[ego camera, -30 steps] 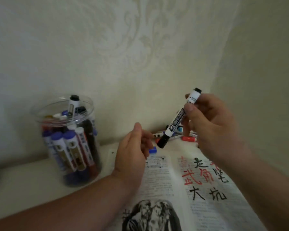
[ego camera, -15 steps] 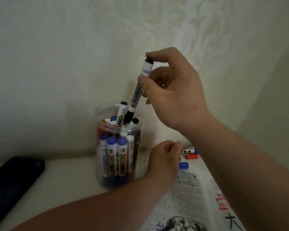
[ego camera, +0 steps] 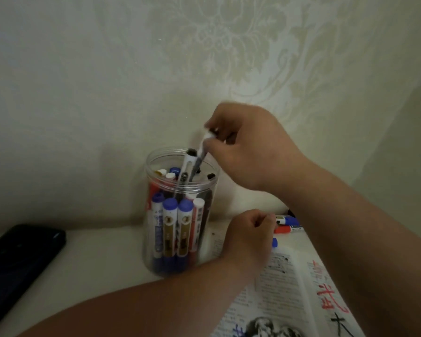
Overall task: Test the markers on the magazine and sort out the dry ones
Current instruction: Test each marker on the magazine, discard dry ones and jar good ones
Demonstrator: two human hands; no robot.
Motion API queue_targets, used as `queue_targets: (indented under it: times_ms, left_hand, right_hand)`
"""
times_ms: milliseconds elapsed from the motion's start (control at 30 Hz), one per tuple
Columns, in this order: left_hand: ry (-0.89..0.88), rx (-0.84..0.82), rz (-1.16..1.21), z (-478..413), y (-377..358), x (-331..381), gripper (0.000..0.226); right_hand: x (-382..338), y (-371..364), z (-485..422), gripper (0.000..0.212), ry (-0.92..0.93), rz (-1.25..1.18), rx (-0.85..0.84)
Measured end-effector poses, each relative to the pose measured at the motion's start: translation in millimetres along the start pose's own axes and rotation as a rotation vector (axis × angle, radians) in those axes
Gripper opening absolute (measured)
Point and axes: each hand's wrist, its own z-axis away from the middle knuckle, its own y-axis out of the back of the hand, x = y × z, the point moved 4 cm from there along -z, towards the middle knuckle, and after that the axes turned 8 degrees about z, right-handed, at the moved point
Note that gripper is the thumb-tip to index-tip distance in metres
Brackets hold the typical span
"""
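A clear plastic jar stands against the wall, packed with several upright markers in blue, red, black and white. Above its mouth my right hand pinches the top of a black-and-white marker whose lower end dips inside the jar. My left hand rests curled on the upper left corner of the open magazine; what it holds, if anything, is hidden. The magazine page carries red and black marker strokes.
A dark phone lies flat at the left on the white tabletop. A few markers, red and blue, lie behind my left hand at the magazine's top edge, and a blue cap sits beside them. The wall closes off the back.
My right hand carried the black marker from over the magazine leftward to the jar and lowered it, so its end is now inside. My left hand stayed by the magazine corner.
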Motion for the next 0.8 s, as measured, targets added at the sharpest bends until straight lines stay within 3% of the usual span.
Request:
queue_targets:
  times_ms: [67, 200, 367, 433, 600, 700, 800]
  left_hand:
    - [-0.002, -0.017, -0.003, 0, -1, 1, 0.052]
    - [-0.047, 0.013, -0.061, -2, 0, -2, 0.049]
    - [-0.056, -0.012, 0.022, -5, -3, -9, 0.033]
    - [-0.061, -0.002, 0.009, -6, -4, -11, 0.032]
    - [-0.126, 0.129, -0.048, -8, -2, -10, 0.016]
    - [-0.197, 0.118, -0.155, -4, -3, -9, 0.023]
    - [-0.369, 0.0, -0.454, 0, -13, -6, 0.028]
  right_hand:
    - [0, -9, 3, 0.026, 0.025, 0.086, -0.138]
    - [1, -12, 12, 0.038, -0.035, -0.2, -0.314]
    - [47, 35, 40, 0.041, -0.209, -0.344, -0.014]
    - [77, 53, 69, 0.034, -0.296, -0.185, -0.036]
    - [176, 84, 166, 0.022, -0.689, 0.338, -0.337]
    - [214, 89, 214, 0.026, -0.803, 0.391, -0.301]
    - [234, 88, 237, 0.015, -0.804, 0.42, -0.26]
